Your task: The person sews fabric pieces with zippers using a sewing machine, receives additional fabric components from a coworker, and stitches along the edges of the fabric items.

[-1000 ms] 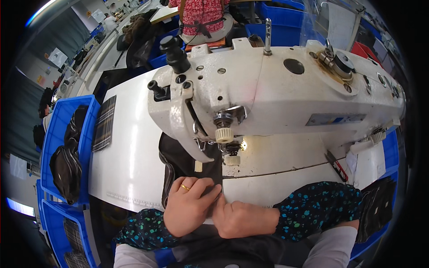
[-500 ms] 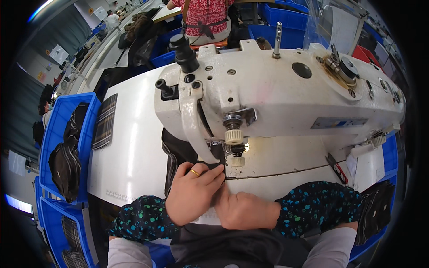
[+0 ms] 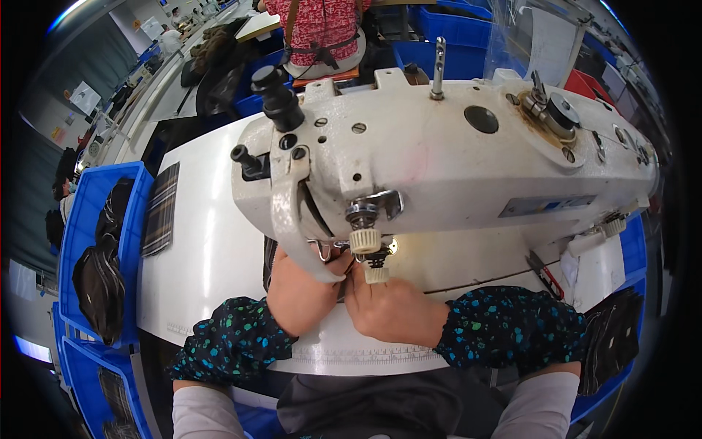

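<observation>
A white industrial sewing machine (image 3: 431, 157) fills the middle of the view. Both of my hands meet just in front of its needle area, beneath the curved white lever. My left hand (image 3: 298, 291) is closed, its fingertips partly covered by that lever, at a dark fabric piece (image 3: 269, 265). My right hand (image 3: 391, 307) is curled with thumb and fingers pinched together, touching the left fingertips at the fabric's edge. Most of the fabric is hidden under my hands and the machine. A small lamp glows by the needle.
Red-handled snips (image 3: 547, 276) lie on the white table (image 3: 201, 212) at the right. A plaid fabric piece (image 3: 161, 208) lies at the left. Blue bins (image 3: 69, 282) with dark pieces flank the table. A person in red (image 3: 322, 29) sits beyond the machine.
My hands have moved forward, closer to the needle, and the left fingers have gone from lying over the fabric to curling in. Less fabric shows, and the view has shifted slightly.
</observation>
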Demonstrator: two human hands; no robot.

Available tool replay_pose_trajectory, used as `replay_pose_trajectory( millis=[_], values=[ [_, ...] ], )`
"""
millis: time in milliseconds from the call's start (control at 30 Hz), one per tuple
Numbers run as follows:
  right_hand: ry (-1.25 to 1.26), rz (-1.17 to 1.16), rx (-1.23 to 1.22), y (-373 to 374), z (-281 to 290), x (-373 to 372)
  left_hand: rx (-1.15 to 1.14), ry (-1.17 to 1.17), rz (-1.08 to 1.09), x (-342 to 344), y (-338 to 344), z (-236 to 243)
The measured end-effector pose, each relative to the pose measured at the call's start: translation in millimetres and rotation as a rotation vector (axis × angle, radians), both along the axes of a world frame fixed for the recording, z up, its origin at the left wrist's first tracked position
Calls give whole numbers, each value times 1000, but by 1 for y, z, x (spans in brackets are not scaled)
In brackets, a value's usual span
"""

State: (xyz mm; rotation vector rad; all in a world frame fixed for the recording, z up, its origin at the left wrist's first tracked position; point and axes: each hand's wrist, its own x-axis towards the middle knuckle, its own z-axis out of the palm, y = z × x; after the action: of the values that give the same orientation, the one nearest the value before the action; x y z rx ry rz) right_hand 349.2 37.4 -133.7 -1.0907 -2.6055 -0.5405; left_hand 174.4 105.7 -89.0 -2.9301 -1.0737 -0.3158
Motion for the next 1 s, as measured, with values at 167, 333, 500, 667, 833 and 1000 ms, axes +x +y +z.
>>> replay_pose_trajectory(
  millis=[167, 333, 500, 667, 833, 1000],
  values=[
    [51, -15, -28, -1, 2, 3, 149, -55, -18, -10, -15, -2],
    [68, 53, 1, -20, 9, -2, 226, -23, -129, -23, -28, 0],
    [50, 66, 5, -24, 13, -4, 240, -26, -169, -23, -25, 3],
    [71, 69, 1, -25, 12, -4, -5, -113, -134, -23, -21, -1],
    [85, 63, -24, -28, 13, -7, -66, -169, -160, -19, -17, -9],
    [162, 89, -1, -22, 6, -7, -75, -137, -153, -19, -16, -9]
  ],
)
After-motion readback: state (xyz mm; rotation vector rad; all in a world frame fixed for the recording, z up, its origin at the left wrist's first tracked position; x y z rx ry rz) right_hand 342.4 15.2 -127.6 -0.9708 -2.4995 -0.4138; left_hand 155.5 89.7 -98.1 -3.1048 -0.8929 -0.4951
